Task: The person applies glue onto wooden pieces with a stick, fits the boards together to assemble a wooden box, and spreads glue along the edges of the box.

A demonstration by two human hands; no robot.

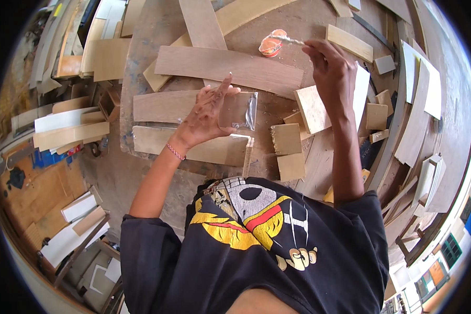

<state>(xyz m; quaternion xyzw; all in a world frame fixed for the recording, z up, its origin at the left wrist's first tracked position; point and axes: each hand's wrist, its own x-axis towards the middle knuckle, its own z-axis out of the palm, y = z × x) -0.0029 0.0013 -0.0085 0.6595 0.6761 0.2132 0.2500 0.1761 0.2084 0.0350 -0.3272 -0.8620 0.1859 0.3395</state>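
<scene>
While pinching a thin stick (294, 40) in the right hand (332, 65), with its tip over an orange cup (270, 49) on the counter (310, 25), holding the left hand (206, 112) spread wide across a wooden board (159, 107) with a shiny strip (251, 111) at its right end. Facing a second board (214, 152) just alongside, nearer the black shirt (162, 261).

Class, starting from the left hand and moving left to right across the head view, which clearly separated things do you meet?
Left hand → orange cup → right hand → small pale block → white panel.
</scene>
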